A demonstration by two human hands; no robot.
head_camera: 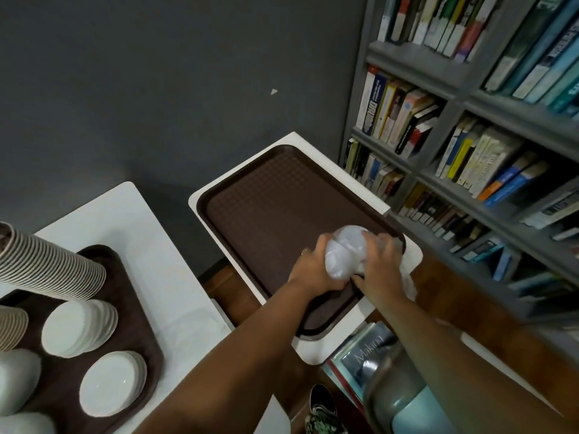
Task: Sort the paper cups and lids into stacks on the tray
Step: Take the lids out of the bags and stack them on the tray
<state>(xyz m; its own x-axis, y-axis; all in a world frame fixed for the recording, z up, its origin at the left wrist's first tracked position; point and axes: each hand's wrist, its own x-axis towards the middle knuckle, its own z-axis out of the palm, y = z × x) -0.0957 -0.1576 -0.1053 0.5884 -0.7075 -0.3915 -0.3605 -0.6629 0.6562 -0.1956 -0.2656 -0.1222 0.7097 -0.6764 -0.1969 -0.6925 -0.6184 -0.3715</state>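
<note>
A plastic-wrapped stack of white lids (344, 252) stands on the near right part of a brown tray (266, 195). My left hand (313, 264) grips its left side and my right hand (380, 264) grips its right side, fingers curled round the wrap. A second brown tray (125, 296) at the left holds two stacks of white lids (80, 327) (112, 383), more white stacks (15, 380) at the frame edge, and a long leaning stack of ribbed paper cups (47, 267).
Both trays sit on separate white tables (175, 292) with a gap between them. A grey bookshelf (470, 145) full of books stands close on the right. Books and a teal bottle (407, 399) lie below, near a shoe (322, 411) on the floor.
</note>
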